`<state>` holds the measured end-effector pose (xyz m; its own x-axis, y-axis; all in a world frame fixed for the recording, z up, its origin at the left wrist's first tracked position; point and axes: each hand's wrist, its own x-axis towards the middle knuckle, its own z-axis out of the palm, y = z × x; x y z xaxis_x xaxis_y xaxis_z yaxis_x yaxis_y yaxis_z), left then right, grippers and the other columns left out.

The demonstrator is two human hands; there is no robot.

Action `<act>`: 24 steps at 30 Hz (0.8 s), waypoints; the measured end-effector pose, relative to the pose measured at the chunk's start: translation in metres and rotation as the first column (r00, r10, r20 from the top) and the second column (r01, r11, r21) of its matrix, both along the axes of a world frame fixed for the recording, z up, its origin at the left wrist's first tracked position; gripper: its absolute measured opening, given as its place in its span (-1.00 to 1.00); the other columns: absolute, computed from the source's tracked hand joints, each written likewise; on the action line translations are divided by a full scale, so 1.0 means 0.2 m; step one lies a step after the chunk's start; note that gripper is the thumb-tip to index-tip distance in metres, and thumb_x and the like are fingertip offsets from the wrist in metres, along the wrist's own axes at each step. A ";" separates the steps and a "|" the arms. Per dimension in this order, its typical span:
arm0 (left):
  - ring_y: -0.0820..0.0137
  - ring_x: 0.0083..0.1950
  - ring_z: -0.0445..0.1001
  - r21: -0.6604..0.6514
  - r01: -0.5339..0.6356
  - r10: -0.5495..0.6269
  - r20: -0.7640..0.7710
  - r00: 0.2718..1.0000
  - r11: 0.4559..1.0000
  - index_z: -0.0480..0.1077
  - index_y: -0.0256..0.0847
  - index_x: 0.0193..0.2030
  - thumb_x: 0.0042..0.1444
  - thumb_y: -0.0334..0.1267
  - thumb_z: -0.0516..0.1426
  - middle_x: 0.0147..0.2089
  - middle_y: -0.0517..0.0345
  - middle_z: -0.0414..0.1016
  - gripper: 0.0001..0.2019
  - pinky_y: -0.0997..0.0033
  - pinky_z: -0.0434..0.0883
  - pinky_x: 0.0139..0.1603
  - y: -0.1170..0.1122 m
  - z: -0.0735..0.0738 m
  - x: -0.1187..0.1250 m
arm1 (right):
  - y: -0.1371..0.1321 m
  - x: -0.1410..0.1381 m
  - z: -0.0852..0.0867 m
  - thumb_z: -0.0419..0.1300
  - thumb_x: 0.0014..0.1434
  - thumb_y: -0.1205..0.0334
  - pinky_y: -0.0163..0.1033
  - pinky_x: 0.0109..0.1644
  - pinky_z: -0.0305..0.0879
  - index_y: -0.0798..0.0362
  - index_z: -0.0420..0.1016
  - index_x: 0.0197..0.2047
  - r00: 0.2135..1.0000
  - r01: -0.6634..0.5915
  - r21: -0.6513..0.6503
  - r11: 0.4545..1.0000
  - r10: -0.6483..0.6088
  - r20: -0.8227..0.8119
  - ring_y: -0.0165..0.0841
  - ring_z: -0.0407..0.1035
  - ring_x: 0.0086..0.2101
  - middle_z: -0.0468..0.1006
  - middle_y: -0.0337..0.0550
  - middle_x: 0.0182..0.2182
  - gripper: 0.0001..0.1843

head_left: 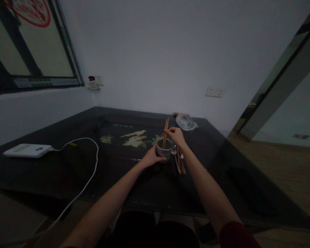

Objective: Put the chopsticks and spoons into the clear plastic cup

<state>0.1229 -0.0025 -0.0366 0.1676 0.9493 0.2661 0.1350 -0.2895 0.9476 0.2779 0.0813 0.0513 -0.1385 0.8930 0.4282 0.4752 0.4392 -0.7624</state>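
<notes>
1. Metal cup (163,152) on the dark surface (67,172) — left hand (152,156), at its eight o'clock, grip curled around it.
2. Right hand (176,134), cup's one o'clock: grip pinched closed on chopsticks (165,138) — lower ends inside cup.
3. Spoon (174,152): cup's four o'clock.

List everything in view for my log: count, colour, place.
Table: one, black with floral picture, centre
Container: one, silver-grey, on table
Held chopsticks: two, light brown, lower ends in container
Loose chopsticks: count unclear, brown, right of container
Spoon: one, silver, beside loose chopsticks
Plastic bag: one, clear, table's far edge
Device: one, white, table's left
Cable: one, white, from device
Wall sockets: several, white, walls
Window: one, dark-framed, upper left
Left hand: one, bare, around container
Right hand: one, bare, pinching held chopsticks
</notes>
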 end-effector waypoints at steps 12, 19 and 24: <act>0.12 0.21 0.30 0.035 0.006 -0.003 -0.068 0.998 0.999 0.13 -0.24 0.23 -0.28 -0.21 0.38 0.19 -0.16 0.32 -0.11 0.07 0.17 0.26 0.01 0.00 0.00 | -0.01 0.00 0.01 0.19 0.01 -0.06 -0.32 -0.48 0.06 0.14 0.53 -0.52 0.995 0.027 -0.003 1.000 -0.027 0.093 -0.40 0.31 -0.54 0.50 -0.14 -0.59 -0.60; 0.14 0.19 0.33 0.020 -0.005 0.006 -0.083 0.997 1.000 0.15 -0.25 0.20 -0.28 -0.19 0.39 0.18 -0.15 0.34 -0.14 0.10 0.20 0.24 0.00 0.00 0.00 | -0.01 0.01 -0.02 0.20 0.01 -0.06 -0.33 -0.42 0.17 0.12 0.56 -0.47 0.998 -0.014 -0.022 1.000 0.015 0.064 -0.36 0.37 -0.49 0.56 -0.11 -0.53 -0.62; 0.12 0.21 0.30 0.007 -0.008 0.008 -0.072 0.997 1.000 0.14 -0.26 0.21 -0.29 -0.21 0.39 0.19 -0.16 0.32 -0.12 0.08 0.18 0.26 0.00 0.01 0.00 | -0.02 0.01 -0.03 0.22 0.00 -0.06 -0.32 -0.41 0.19 0.11 0.57 -0.44 0.998 0.013 -0.033 0.999 -0.011 0.067 -0.34 0.40 -0.45 0.57 -0.11 -0.49 -0.64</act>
